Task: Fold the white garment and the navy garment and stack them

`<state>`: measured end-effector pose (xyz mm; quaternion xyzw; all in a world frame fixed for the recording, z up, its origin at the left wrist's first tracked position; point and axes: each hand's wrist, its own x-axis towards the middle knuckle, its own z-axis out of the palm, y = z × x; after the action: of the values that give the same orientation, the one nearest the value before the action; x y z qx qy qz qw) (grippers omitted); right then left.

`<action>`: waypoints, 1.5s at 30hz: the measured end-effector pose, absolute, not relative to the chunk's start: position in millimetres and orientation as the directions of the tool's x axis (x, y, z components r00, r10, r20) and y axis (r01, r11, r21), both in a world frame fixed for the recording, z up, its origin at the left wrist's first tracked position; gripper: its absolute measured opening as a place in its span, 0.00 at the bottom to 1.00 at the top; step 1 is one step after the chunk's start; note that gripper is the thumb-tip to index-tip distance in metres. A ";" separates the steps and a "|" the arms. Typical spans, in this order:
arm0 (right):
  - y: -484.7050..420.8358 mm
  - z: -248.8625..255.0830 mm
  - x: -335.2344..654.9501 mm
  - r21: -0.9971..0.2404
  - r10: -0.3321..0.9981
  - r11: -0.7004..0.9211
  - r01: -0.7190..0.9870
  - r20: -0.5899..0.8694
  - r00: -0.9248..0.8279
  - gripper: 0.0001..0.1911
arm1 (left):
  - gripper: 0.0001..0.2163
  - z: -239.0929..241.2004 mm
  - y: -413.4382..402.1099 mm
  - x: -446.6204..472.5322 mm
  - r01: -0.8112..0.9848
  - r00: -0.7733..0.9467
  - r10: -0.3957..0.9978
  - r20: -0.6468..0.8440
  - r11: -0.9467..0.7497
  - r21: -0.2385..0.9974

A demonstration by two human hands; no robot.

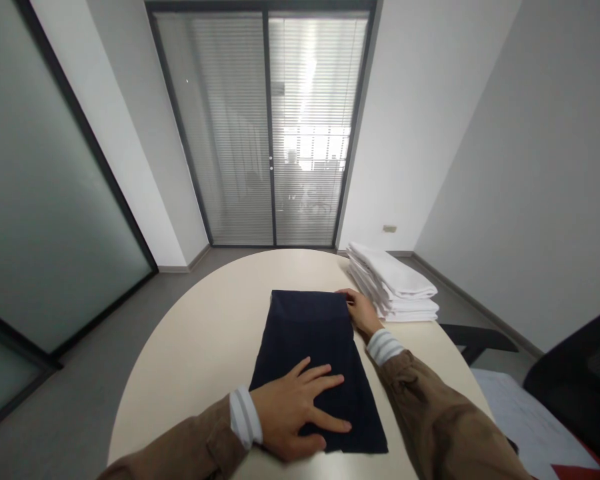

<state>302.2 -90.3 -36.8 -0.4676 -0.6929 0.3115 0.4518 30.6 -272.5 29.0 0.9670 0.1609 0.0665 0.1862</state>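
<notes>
A dark navy piece of folded cloth lies flat on the round table, narrower at its far edge and wider toward me. Which kind of garment or fabric it is, I cannot make out. My left hand rests palm down on its near part with the fingers spread. At the far right corner, my right hand has its fingers curled round the cloth's edge. Its fingertips are partly hidden there. Just beyond that hand stands a stack of folded white cloths.
The pale round table carries both cloths. To the right are a black chair and white sheets with something red beside them. A glass door with blinds is behind the table, and a frosted glass panel stands left.
</notes>
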 end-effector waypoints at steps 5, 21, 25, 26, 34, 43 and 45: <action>-67.7 -46.4 302.2 -0.842 0.949 0.268 0.469 0.313 0.019 0.13 | 0.24 26.3 -269.9 31.1 0.267 0.944 0.325 0.061 -0.859 0.438; -125.6 -8.9 247.9 -0.271 0.849 0.525 0.806 0.096 -0.520 0.30 | 0.38 26.7 -271.3 31.9 0.355 0.924 0.383 -0.001 -0.855 0.377; -125.8 -13.1 249.6 -0.129 0.905 0.417 0.900 0.151 -0.398 0.31 | 0.39 26.7 -271.5 32.5 0.371 0.917 0.398 -0.025 -0.828 0.421; -125.7 -11.9 250.1 -0.118 0.893 0.438 0.891 0.171 -0.417 0.30 | 0.39 26.8 -272.3 32.8 0.369 0.917 0.398 -0.025 -0.823 0.432; -135.1 -8.3 243.6 -0.233 0.857 0.507 0.830 0.029 -0.515 0.33 | 0.20 15.6 -231.2 16.1 0.345 0.731 0.613 0.299 -0.710 0.613; -153.4 -2.3 248.2 -0.298 0.800 0.567 0.768 -0.021 -0.600 0.36 | 0.27 -36.9 -118.0 -55.3 0.470 0.190 0.922 0.338 -0.388 0.793; -159.6 -2.0 249.4 -0.326 0.787 0.582 0.745 -0.004 -0.617 0.35 | 0.29 -39.8 -115.1 -56.4 0.430 0.240 0.922 0.303 -0.381 0.818</action>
<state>249.4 -159.6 -2.0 -0.4318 -0.8866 0.1498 0.0705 -56.4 -115.1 -39.8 0.7262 0.4657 0.4040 0.3044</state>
